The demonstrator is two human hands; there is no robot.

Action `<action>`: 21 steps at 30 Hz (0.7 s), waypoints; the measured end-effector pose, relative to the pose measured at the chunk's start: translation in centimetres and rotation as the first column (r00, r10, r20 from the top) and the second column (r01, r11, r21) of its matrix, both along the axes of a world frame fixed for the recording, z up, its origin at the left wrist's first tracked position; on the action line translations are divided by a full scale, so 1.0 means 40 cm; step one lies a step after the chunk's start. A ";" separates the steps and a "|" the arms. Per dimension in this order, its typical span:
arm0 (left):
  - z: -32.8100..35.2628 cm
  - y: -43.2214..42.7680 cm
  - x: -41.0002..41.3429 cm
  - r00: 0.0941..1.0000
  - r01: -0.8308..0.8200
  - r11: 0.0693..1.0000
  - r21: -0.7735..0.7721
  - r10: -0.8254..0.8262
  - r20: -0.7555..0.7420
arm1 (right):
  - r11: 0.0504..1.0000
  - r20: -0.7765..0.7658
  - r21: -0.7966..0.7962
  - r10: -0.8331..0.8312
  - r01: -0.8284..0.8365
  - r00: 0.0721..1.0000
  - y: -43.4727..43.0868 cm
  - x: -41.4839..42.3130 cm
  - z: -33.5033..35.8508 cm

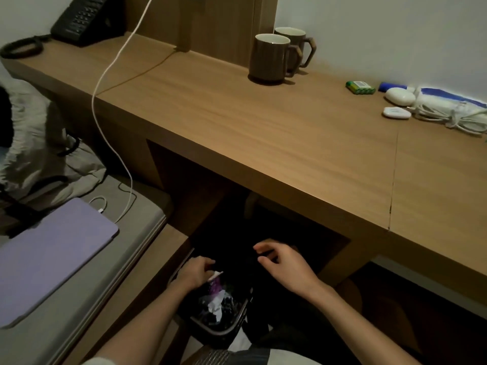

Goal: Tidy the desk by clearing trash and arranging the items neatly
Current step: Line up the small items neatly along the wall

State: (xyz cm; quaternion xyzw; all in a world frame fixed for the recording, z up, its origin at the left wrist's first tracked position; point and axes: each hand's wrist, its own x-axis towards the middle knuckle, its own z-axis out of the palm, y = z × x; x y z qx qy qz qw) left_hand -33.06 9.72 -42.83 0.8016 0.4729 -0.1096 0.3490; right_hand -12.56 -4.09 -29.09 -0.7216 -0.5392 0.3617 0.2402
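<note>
Black waste bin [224,335] sits at six o'clock, below the bench [263,133], with crumpled trash [214,306] inside. Left hand [195,272] pinches a purple wrapper [215,284] over it. At its one o'clock the right hand [284,264] hovers, fingers loosely curled, holding nothing.

we find no text that we can read. the green battery pack [360,87] near the back edge of the desk [263,143] bears a pale label, too blurred to make out. the keys of the black telephone [79,19] at the desk's far left corner show only faint marks. the purple wrapper [214,285] below the desk's front edge carries print too small to tell.
</note>
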 end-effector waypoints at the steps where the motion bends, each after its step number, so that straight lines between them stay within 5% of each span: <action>1: -0.006 -0.008 0.003 0.999 0.033 0.999 -0.027 -0.034 -0.023 | 1.000 -0.001 0.004 0.003 -0.003 1.000 -0.005 0.003 0.007; 6: 0.073 -0.028 0.024 0.991 0.096 0.995 -0.017 -0.094 0.093 | 0.988 0.035 0.128 0.081 -0.085 0.996 -0.034 0.004 0.086; 11: 0.327 -0.083 0.047 0.928 0.040 0.971 0.237 -0.124 0.351 | 0.925 0.087 0.317 0.194 -0.212 0.977 -0.067 -0.004 0.261; 17: 0.657 -0.189 0.061 0.707 -0.046 0.934 0.355 -0.220 0.672 | 0.781 0.178 0.596 0.097 -0.186 0.979 -0.131 0.052 0.479; 21: 0.818 -0.224 0.126 0.593 -0.069 0.915 0.399 -0.284 0.754 | 0.730 0.244 0.672 -0.059 -0.125 0.968 -0.150 0.151 0.541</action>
